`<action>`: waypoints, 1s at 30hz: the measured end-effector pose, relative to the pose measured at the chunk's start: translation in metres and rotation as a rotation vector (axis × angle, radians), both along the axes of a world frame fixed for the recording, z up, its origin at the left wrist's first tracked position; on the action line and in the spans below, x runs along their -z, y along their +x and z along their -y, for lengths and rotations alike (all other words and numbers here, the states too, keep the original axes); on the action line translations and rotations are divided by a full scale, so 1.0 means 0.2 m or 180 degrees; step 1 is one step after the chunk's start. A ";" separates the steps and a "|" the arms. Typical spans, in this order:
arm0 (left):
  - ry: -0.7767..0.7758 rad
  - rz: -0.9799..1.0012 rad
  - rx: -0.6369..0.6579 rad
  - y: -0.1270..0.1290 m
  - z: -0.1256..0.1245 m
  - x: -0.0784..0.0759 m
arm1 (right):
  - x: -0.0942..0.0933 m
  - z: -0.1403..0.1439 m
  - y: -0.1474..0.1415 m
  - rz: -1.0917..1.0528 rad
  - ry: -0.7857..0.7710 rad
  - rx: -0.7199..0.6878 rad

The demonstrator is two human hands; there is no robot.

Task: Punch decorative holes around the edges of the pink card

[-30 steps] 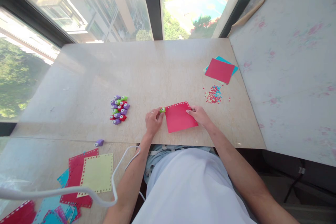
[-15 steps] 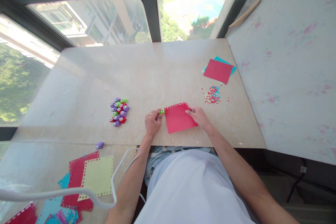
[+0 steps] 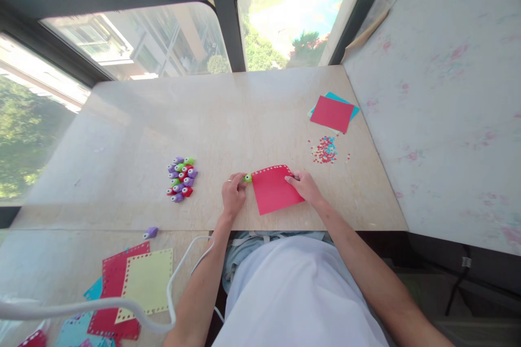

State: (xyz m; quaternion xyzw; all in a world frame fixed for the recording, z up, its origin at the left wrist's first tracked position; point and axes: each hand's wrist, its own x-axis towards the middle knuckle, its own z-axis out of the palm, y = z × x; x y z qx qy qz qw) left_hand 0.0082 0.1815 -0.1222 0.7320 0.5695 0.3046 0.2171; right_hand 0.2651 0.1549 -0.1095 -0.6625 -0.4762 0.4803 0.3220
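One red sheet (image 3: 273, 190), top edge punched

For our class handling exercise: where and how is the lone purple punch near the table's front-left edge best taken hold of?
Probably pinch the lone purple punch across its narrow sides, coming straight down from above. It lies flat and alone on the table, apart from the pile of punches, so both flanks look free for the fingers. Its details are too small to tell a lever side.
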 end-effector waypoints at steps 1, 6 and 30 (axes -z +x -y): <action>0.0003 0.0024 -0.0010 0.00 0.00 0.00 | 0.00 0.01 0.00 0.0038 0.0028 0.0021; -0.0059 0.0197 -0.0023 -0.01 0.01 0.00 | -0.02 0.05 -0.03 0.0092 0.0126 0.0131; -0.0343 0.0758 -0.0205 -0.02 0.02 0.03 | -0.01 0.10 -0.02 -0.0656 -0.0027 0.0262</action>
